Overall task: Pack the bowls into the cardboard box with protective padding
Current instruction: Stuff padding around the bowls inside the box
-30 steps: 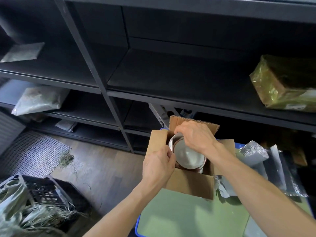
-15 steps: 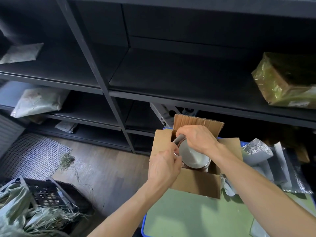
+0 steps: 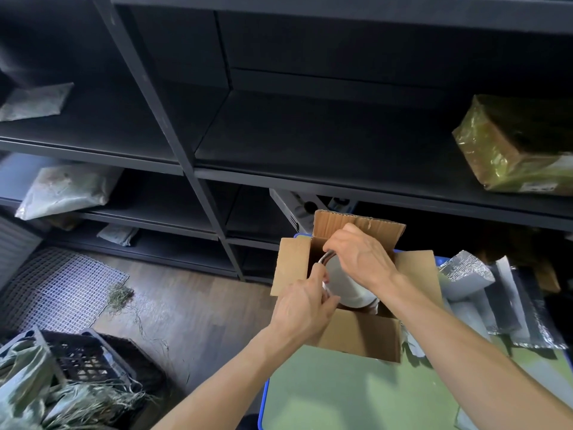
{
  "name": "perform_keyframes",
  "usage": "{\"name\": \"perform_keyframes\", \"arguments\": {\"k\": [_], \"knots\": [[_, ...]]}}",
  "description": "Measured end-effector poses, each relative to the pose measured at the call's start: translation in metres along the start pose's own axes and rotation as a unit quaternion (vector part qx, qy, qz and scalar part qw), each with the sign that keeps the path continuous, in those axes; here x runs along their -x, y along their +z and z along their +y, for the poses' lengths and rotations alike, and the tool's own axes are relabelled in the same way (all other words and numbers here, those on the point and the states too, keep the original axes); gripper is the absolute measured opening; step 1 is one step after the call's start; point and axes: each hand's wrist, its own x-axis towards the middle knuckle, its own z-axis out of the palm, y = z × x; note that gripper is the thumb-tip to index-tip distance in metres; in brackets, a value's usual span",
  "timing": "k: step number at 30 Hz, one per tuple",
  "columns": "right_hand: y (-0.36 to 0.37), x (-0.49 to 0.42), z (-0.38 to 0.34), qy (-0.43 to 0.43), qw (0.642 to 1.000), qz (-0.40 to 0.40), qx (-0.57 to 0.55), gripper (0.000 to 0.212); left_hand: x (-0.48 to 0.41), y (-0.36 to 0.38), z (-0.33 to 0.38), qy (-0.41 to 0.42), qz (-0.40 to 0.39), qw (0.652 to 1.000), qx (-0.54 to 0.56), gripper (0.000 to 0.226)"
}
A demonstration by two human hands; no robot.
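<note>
Both hands are down in the cardboard box [image 3: 356, 333], which sits open-flapped just right of centre in the lower half of the frame, on the green worktop [image 3: 341, 395]. The right hand [image 3: 361, 259] comes over the top and its fingers curl onto the far rim of the bowl [image 3: 347, 285], a pale one with a shiny metallic edge. The left hand [image 3: 305, 305] pinches the near-left part of that rim. So both are clamped on the same bowl, which sits tilted inside the box, mostly below the flap line. Looks like there's another rim under it, so probably a stack, but honestly too hidden to be sure.

The padding, those silver foil sheets [image 3: 483, 287], is heaped on the worktop just right of the box, not in it as far as I can see.

What I'd worry about:
- the bowl is tilted and held only by the rim with fingertips, so if one hand lets go early it could drop and clank onto whatever's underneath
- if bowls really are stacked bare, they can chip each other without a layer between
- the box is snug, so knuckles or the rim might catch the upright back flap and jolt it
- the box stands close to the worktop's left edge, so a hard push could shove it toward the floor
</note>
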Motion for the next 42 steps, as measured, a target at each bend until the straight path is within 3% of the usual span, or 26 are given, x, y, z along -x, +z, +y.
{"name": "perform_keyframes", "arguments": {"k": [6, 13, 17, 24, 29, 31, 36, 42], "knots": [[0.004, 0.004, -0.002, 0.008, 1.000, -0.009, -0.003, 0.034, -0.001, -0.011, -0.007, -0.037, 0.076, 0.996, 0.028, 0.015], [-0.001, 0.011, -0.013, -0.010, 0.999, -0.019, -0.037, 0.030, -0.018, -0.024, -0.018, -0.106, 0.082, 0.991, 0.023, 0.020], [0.003, 0.014, -0.015, -0.017, 0.997, -0.044, -0.062, 0.037, -0.016, -0.027, -0.012, -0.120, 0.048, 0.991, -0.034, 0.028], [-0.001, 0.011, -0.016, -0.008, 0.996, -0.047, -0.072, 0.022, -0.012, -0.022, -0.006, -0.111, 0.025, 0.992, -0.049, 0.028], [-0.001, 0.007, -0.018, 0.004, 0.995, -0.068, -0.070, 0.029, -0.018, -0.024, 0.002, -0.100, -0.031, 0.984, -0.144, 0.035], [-0.001, 0.008, -0.020, 0.008, 0.995, -0.066, -0.071, 0.036, -0.020, -0.021, 0.006, -0.111, -0.057, 0.986, -0.114, 0.028], [-0.006, 0.014, -0.025, 0.004, 0.995, -0.047, -0.088, 0.046, -0.023, -0.024, 0.006, -0.145, -0.095, 0.985, -0.011, 0.040], [-0.006, 0.029, -0.032, 0.031, 0.994, -0.062, -0.086, 0.053, -0.017, -0.028, 0.000, -0.114, -0.103, 0.986, -0.063, 0.042]]}}
